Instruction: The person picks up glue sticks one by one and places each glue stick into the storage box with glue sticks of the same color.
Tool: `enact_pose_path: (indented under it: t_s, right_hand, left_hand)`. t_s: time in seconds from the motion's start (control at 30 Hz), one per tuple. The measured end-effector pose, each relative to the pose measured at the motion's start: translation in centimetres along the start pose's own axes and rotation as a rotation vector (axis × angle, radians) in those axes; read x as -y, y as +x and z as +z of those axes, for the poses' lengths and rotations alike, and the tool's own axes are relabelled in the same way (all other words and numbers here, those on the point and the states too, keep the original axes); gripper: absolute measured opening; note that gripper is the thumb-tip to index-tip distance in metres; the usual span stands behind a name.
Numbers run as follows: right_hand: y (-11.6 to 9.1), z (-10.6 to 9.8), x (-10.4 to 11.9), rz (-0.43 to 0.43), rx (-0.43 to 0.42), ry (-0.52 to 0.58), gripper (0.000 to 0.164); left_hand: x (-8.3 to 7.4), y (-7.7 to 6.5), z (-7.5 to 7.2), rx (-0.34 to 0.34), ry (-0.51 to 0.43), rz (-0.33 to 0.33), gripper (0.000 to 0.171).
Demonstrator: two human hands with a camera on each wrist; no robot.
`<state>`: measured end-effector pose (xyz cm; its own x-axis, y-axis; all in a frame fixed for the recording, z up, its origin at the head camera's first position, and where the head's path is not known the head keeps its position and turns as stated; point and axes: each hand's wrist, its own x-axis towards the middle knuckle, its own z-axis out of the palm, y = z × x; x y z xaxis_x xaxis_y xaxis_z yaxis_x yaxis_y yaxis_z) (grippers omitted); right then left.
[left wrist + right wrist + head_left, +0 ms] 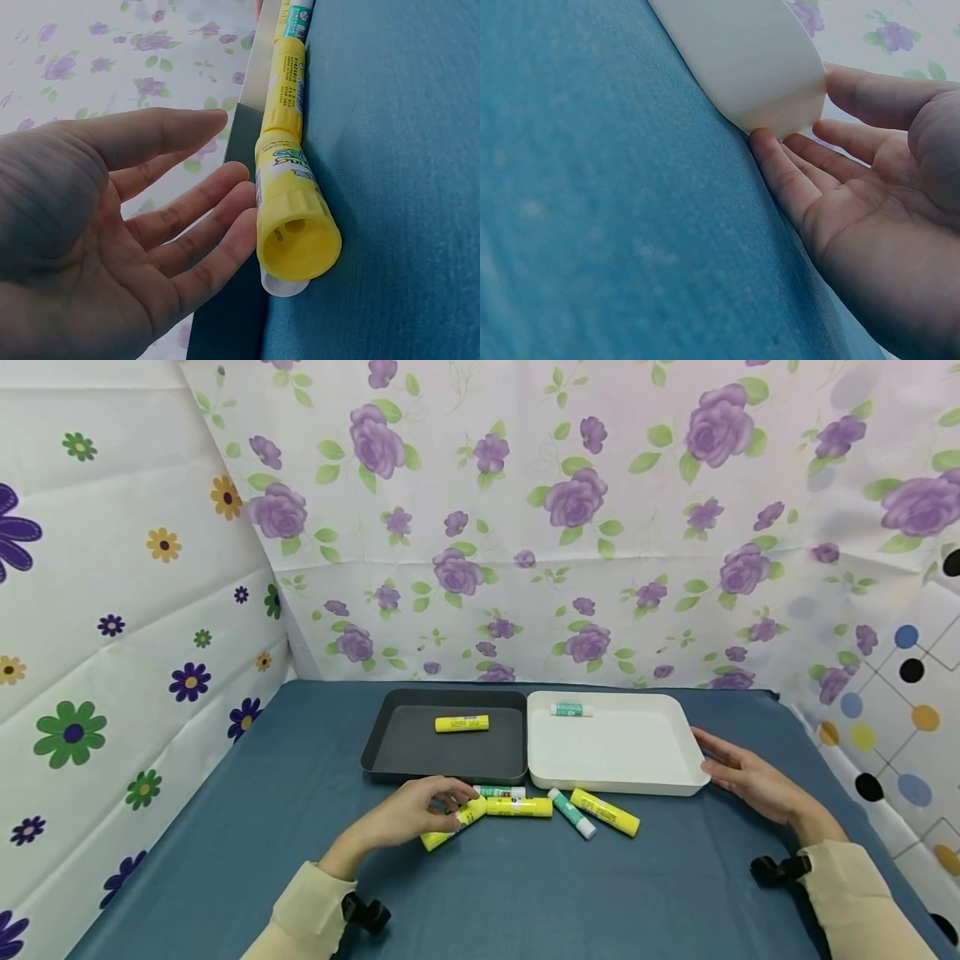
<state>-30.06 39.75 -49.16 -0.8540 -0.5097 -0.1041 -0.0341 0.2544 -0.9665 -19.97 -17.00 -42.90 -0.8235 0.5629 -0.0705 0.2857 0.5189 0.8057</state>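
In the head view my left hand (417, 814) is over the leftmost yellow glue stick (453, 827) in front of the trays. The left wrist view shows its fingers loosely bent beside the yellow glue stick (292, 214), with the thumb held apart; whether the fingertips touch it I cannot tell. My right hand (757, 785) rests its fingertips against the right side of the white tray (618, 783). In the right wrist view the fingers lie fairly straight at the tray's corner (780, 97), the thumb beside its rim.
Left of the white tray, a black tray (420, 764) holds a yellow glue stick (462, 723). In the white one lies a green glue stick (570, 710). More yellow (606, 812) and green glue sticks (572, 813) lie on the blue cloth. Flowered curtains (480, 527) surround the table.
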Motion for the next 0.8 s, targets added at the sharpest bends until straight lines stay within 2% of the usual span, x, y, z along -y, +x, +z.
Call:
enact_pose_path:
  t_s: [0.17, 0.4, 0.6, 0.8]
  right_hand:
    - [0.1, -0.1, -0.1, 0.010, -0.007, 0.006, 0.071]
    - [0.1, 0.1, 0.0, -0.001, -0.001, 0.005, 0.071]
    - [0.0, 0.1, 0.2, -0.019, 0.015, 0.016, 0.070]
    - [0.0, 0.4, 0.5, -0.003, 0.000, 0.008, 0.072]
  left_hand:
    - [0.0, 0.1, 0.2, -0.004, 0.018, -0.014, 0.041]
    - [-0.1, 0.0, 0.7, 0.016, 0.134, -0.006, 0.050]
    - [-0.4, 0.0, 1.0, 0.009, 0.200, -0.026, 0.053]
    - [-0.7, 0.0, 1.2, 0.014, 0.229, -0.058, 0.056]
